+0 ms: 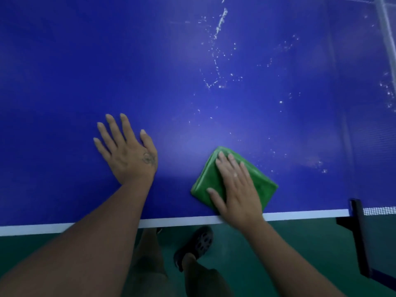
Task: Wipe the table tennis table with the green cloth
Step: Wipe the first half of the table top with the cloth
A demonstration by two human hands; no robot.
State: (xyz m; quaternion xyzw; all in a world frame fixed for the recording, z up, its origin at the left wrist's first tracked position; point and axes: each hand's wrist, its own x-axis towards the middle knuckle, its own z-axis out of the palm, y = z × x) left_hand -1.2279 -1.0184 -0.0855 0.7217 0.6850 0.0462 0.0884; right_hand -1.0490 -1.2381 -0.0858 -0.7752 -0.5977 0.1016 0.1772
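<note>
The blue table tennis table (150, 71) fills most of the view, with a white line along its near edge. A folded green cloth (205, 181) lies on it close to that edge. My right hand (235, 187) presses flat on the cloth, fingers straight. My left hand (128, 153) rests flat on the bare blue surface to the left of the cloth, fingers spread. White specks and streaks (218, 61) are scattered over the table beyond the cloth and toward the right.
The black net post and clamp (357, 221) stand at the table's edge on the right, with the net (379, 210) beside it. Below the edge are the green floor (278, 243) and my legs with a dark shoe (197, 245).
</note>
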